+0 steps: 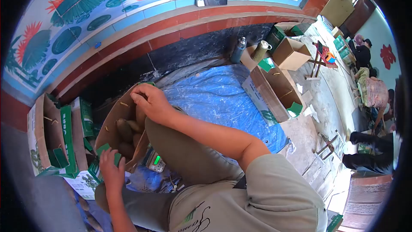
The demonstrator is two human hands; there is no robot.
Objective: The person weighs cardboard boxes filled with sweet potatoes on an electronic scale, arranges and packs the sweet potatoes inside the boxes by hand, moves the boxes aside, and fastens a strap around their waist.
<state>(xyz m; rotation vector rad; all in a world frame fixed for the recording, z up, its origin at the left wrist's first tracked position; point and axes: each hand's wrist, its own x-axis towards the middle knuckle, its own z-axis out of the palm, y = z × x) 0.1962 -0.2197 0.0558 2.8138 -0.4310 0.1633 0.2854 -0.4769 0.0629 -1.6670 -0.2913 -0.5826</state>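
An open cardboard box [112, 118] stands tilted by my knees, with several brown, elongated, root-like items [124, 131] inside. At its upper rim is my right hand [152, 103], fingers bent and closed on the cardboard edge. My left hand [112, 169] is at the lower corner, its fingers around a green flap [117, 159] of the same box. Beneath the box's right side, a scale [155, 162] shows a lit green display. My right forearm passes above my bent knee.
Open green-and-white boxes [77, 133] stand at left. A blue tarp [214, 99] covers the floor ahead. Beyond it are another open box [274, 90], a dark bottle [238, 50] and a beige flask [260, 51]. Other people [364, 53] are at far right, near a small stool [319, 60].
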